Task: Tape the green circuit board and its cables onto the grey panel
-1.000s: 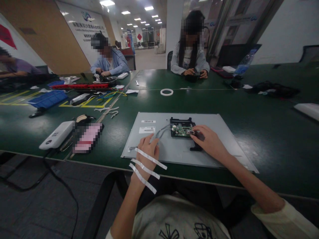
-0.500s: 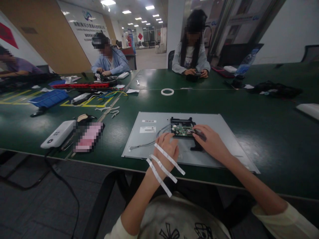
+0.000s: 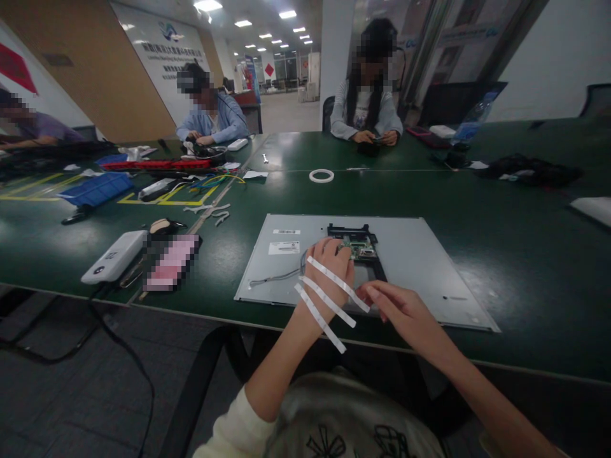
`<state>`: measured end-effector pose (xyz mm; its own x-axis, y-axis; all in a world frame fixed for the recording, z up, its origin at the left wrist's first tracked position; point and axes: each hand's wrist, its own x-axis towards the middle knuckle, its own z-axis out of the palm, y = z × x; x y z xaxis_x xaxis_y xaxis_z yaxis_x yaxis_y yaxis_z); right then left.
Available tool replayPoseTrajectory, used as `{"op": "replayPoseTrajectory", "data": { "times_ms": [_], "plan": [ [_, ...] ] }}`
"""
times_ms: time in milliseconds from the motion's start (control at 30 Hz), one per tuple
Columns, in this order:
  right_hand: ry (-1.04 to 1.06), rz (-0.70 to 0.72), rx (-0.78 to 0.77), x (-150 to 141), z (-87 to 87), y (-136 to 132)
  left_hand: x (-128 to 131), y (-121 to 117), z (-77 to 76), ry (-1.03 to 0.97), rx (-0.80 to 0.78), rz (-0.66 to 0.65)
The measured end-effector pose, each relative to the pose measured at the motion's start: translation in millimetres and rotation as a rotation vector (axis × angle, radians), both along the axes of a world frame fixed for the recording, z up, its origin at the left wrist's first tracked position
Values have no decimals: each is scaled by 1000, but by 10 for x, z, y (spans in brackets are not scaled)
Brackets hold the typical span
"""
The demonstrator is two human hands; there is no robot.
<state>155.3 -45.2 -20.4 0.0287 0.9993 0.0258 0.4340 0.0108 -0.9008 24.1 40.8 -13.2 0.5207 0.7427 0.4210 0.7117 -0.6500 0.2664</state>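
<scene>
1. Green table point(image 3: 453, 197): one grey panel point(image 3: 420, 254) bears one circuit board point(image 3: 363, 249), two labels point(image 3: 284, 248), print unreadable.
2. Left hand point(image 3: 329, 257), three white strips point(image 3: 328, 301) on it, overlaps the board's left side; grasp unclear.
3. Right hand point(image 3: 398, 305) bent beside one strip's end; grasp unclear.

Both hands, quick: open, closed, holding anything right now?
Left hand: fingers bent by the circuit board; grip cannot be told.
Right hand: fingers drawn together near the end of a white strip; whether they pinch it cannot be told.
</scene>
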Motion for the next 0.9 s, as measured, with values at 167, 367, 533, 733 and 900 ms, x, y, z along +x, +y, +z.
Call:
{"op": "replayPoseTrajectory", "data": {
  "times_ms": [167, 367, 533, 733, 900],
  "plan": [
    [129, 33, -77, -38, -11, 13, 24, 17, -3, 4, -11, 17],
    [203, 75, -93, 0, 3, 22, 13, 79, 20, 61, 14, 30],
    [250, 24, -99, 49, 117, 7, -72, 252, 86, 84, 78, 43],
    [282, -186, -42, 363, 231, 147, -234, 591, 268, 39, 38, 200],
    [273, -266, 3, 623, 244, 604, -72, 709, 385, 20, 25, 102]
  ]
}}
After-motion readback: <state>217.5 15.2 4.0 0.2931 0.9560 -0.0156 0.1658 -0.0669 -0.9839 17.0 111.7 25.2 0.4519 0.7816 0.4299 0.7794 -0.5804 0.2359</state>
